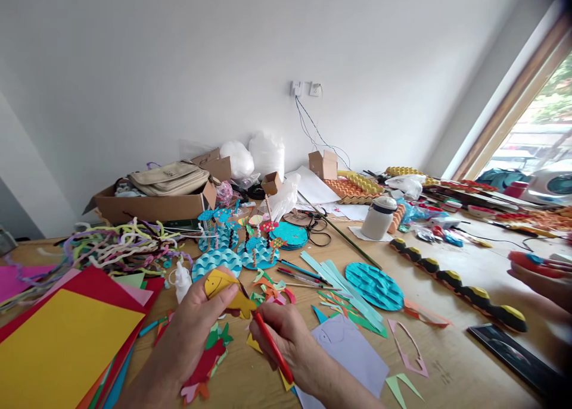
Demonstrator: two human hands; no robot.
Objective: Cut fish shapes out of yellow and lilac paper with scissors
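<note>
At the near left of the bench (465, 278) lies a stack of coloured paper sheets (67, 343), yellow on top, and behind it a tangle of pipe cleaners (116, 248). A small white glue bottle (182, 281) stands just left of the left hand (192, 325). The fingers of this hand are closed on a yellow paper fish (226, 290), which is held a little above the bench, in the near middle. The right hand (286, 334) holds a red pen (272, 346), and its tip is touching the fish. Under this hand lies a lilac paper sheet (353, 352). Further right is a round blue corrugated disc (374, 286). At the right edge, another person's hand (543, 278) is partly visible.
</note>
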